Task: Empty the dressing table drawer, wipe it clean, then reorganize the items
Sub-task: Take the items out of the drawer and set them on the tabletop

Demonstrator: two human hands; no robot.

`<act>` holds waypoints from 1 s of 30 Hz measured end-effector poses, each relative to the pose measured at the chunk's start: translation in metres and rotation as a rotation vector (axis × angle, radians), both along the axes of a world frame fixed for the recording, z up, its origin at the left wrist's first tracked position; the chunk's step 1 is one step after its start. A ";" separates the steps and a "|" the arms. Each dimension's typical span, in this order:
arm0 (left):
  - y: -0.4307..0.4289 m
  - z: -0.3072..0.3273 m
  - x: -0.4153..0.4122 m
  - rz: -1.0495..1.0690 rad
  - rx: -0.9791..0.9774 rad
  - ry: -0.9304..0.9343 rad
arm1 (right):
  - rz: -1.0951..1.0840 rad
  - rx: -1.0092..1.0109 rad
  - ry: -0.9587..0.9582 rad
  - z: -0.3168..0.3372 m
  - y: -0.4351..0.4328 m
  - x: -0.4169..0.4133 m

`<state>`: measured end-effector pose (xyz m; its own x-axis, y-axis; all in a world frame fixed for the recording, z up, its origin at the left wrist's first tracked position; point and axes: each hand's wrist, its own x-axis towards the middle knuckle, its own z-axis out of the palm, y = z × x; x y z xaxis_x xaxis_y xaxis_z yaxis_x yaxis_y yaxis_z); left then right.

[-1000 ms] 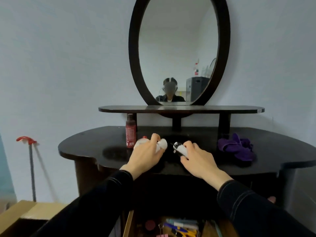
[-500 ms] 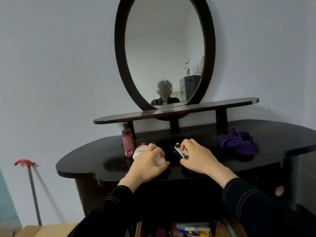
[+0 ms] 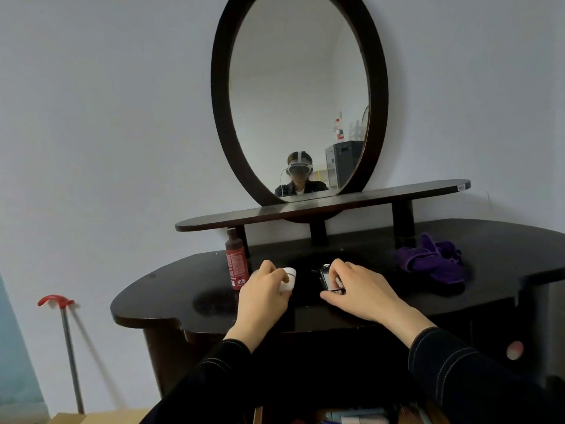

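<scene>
On the dark dressing table top [image 3: 171,298], my left hand [image 3: 263,293] grips a small white container [image 3: 289,278] that stands on the surface. To its right my right hand [image 3: 357,290] pinches a small shiny metal item with a black body [image 3: 328,278], low on the table. A dark red bottle [image 3: 236,260] stands upright just left of my left hand. A crumpled purple cloth [image 3: 434,261] lies at the right of the table top. The open drawer [image 3: 351,417] shows at the bottom edge, with several items inside, mostly hidden by my sleeves.
An oval mirror [image 3: 299,96] in a dark frame rises behind a narrow raised shelf [image 3: 321,206]. A metal pole with a red handle [image 3: 65,335] leans on the wall at the left. A cardboard box corner [image 3: 79,419] lies below it. A round knob [image 3: 515,350] shows at the lower right.
Both hands have lowered their items onto the table top and stay on them. The view has tilted and shifted, so the table sits lower and further right in frame.
</scene>
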<state>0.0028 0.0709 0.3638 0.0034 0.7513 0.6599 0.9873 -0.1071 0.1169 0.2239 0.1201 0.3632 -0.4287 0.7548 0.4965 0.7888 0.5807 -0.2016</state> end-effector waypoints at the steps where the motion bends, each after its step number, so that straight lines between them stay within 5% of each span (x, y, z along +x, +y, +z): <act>1: 0.000 0.000 0.000 0.003 0.013 0.003 | -0.003 0.001 -0.008 0.001 -0.001 -0.001; 8: 0.005 -0.002 0.002 0.012 -0.006 -0.016 | -0.129 0.140 -0.002 -0.008 -0.006 -0.046; 17: 0.003 -0.001 -0.001 0.007 0.022 -0.039 | -0.033 -0.028 -0.044 -0.006 -0.008 -0.045; 21: -0.022 -0.008 0.011 0.039 0.127 -0.249 | -0.134 0.120 0.079 -0.011 -0.039 -0.030; 26: -0.082 -0.083 0.037 0.059 0.290 -0.043 | -0.027 0.519 0.209 -0.077 -0.085 0.008; 30: -0.124 -0.183 0.056 -0.237 -0.009 -0.090 | 0.046 0.567 0.181 -0.140 -0.097 0.042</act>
